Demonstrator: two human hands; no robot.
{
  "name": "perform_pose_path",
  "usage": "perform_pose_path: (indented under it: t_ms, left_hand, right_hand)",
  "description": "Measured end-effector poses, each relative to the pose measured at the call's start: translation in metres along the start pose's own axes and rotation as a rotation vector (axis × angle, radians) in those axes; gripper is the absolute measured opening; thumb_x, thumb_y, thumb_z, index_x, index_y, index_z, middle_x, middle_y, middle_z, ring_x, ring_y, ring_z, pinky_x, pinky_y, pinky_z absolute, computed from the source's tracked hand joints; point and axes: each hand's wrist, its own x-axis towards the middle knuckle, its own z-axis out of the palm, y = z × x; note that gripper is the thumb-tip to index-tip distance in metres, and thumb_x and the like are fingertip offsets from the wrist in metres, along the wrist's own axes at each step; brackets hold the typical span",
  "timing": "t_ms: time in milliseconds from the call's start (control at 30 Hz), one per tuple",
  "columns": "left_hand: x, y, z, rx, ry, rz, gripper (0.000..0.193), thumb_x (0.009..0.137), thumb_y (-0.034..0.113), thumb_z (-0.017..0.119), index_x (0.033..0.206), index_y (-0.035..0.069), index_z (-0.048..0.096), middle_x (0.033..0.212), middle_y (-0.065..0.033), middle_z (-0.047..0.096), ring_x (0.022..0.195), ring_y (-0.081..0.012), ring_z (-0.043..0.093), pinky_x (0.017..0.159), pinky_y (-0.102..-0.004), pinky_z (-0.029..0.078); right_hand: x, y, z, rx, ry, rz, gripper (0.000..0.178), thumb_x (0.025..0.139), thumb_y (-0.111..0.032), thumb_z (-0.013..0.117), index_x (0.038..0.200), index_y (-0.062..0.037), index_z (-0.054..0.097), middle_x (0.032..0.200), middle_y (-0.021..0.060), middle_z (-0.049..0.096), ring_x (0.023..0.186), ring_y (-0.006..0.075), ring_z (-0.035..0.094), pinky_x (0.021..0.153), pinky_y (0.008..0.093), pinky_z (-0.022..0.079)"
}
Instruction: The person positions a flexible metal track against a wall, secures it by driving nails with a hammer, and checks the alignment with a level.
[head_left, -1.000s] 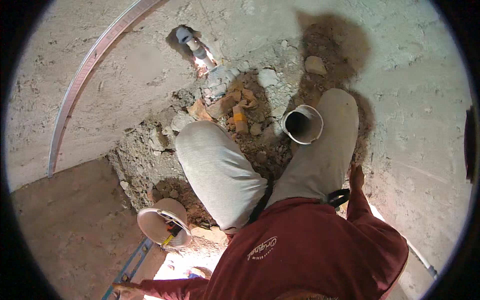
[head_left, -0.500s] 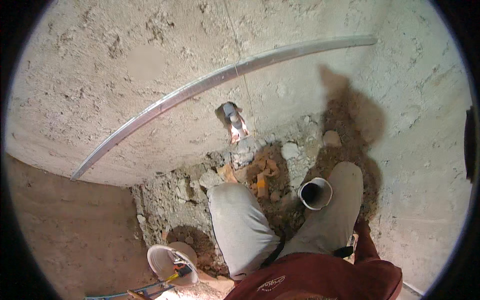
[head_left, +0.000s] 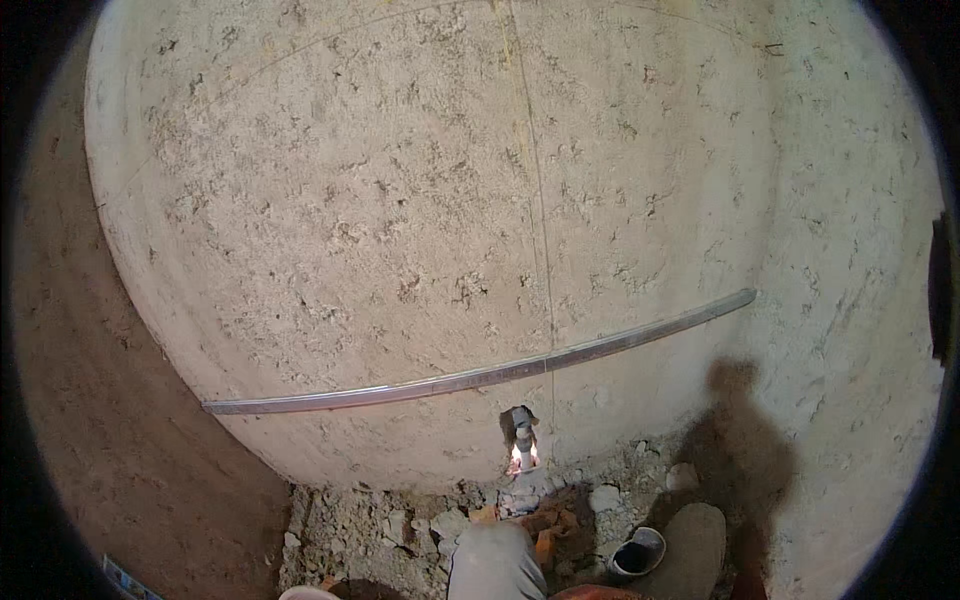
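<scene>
Neither of my hands shows. At the lower right edge a dark red sleeve comes in, but no fingers can be made out there. My left knee and right knee rise from the lower edge. Beside the right knee stands a white round container with a dark inside. Ahead, a long metal straightedge bar lies across the rough wall, its right end higher. Below it, a grey pipe end sits in a lit hole in the wall.
Broken rubble and reddish brick pieces cover the ground along the wall's foot. A thin line runs down the wall, crossing the bar. The rim of a white bucket peeks in below. Walls close in left and right.
My view has tilted up toward the wall, so bar, pipe and knees sit lower in the picture. The lower-left bucket and my shirt have mostly dropped out. The bar's place on the wall looks unchanged.
</scene>
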Motion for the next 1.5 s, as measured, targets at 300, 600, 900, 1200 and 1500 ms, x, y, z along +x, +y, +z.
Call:
perform_pose_path:
  t_ms: [300, 600, 900, 1200, 1500]
  left_hand:
    - [0.025, 0.234, -0.163, -1.703, -0.566, 0.643, 0.039, 0.093, 0.022, 0.057, 0.124, -0.002, 0.057, 0.123, -0.0246, 0.057, 0.117, -0.0444, 0.054, 0.105, -0.0585, 0.038]
    - [0.004, 0.33, -0.335, -1.591, -0.935, 1.087, 0.032, 0.094, 0.024, 0.059, 0.124, 0.013, 0.064, 0.133, -0.0175, 0.054, 0.129, -0.041, 0.044, 0.111, -0.0551, 0.031]
    - [0.007, 0.338, -0.306, -1.717, -1.09, 1.034, 0.03, 0.075, 0.008, 0.065, 0.102, 0.018, 0.075, 0.132, -0.0166, 0.053, 0.127, -0.0428, 0.045, 0.104, -0.0556, 0.038]
    - [0.078, 0.315, -0.309, -1.465, -1.438, 1.194, 0.029, 0.075, 0.019, 0.073, 0.104, 0.024, 0.076, 0.135, -0.0092, 0.053, 0.131, -0.0422, 0.041, 0.106, -0.0536, 0.037]
    - [0.13, 0.273, -0.331, -1.359, -1.842, 1.038, 0.031, 0.087, 0.034, 0.065, 0.113, 0.017, 0.069, 0.129, -0.0118, 0.057, 0.126, -0.0335, 0.05, 0.104, -0.046, 0.043]
  right_hand:
    - [-0.052, -0.207, -0.112, 0.561, -0.077, -0.376, 0.037, 0.093, -0.031, 0.06, 0.114, -0.0007, 0.065, 0.102, 0.0184, 0.067, 0.095, 0.032, 0.063, 0.084, 0.0418, 0.048]
    - [-0.126, -0.181, -0.117, -0.034, -0.042, -1.061, 0.019, 0.087, -0.026, 0.06, 0.096, -0.0098, 0.067, 0.105, 0.0087, 0.06, 0.113, 0.035, 0.054, 0.1, 0.0582, 0.037]
    - [-0.13, -0.115, -0.185, -0.327, -0.049, -1.243, 0.03, 0.092, -0.039, 0.048, 0.096, -0.0137, 0.063, 0.109, 0.0125, 0.057, 0.13, 0.0403, 0.043, 0.108, 0.0649, 0.028]
    - [-0.157, -0.099, -0.267, -0.073, -0.391, -1.172, 0.023, 0.088, -0.032, 0.054, 0.098, -0.0147, 0.064, 0.108, 0.0117, 0.058, 0.12, 0.041, 0.048, 0.103, 0.0618, 0.032]
    - [-0.187, -0.174, -0.292, 0.011, -0.539, -1.169, 0.011, 0.076, -0.017, 0.067, 0.087, -0.0152, 0.069, 0.093, 0.0056, 0.063, 0.097, 0.0325, 0.055, 0.087, 0.052, 0.041]
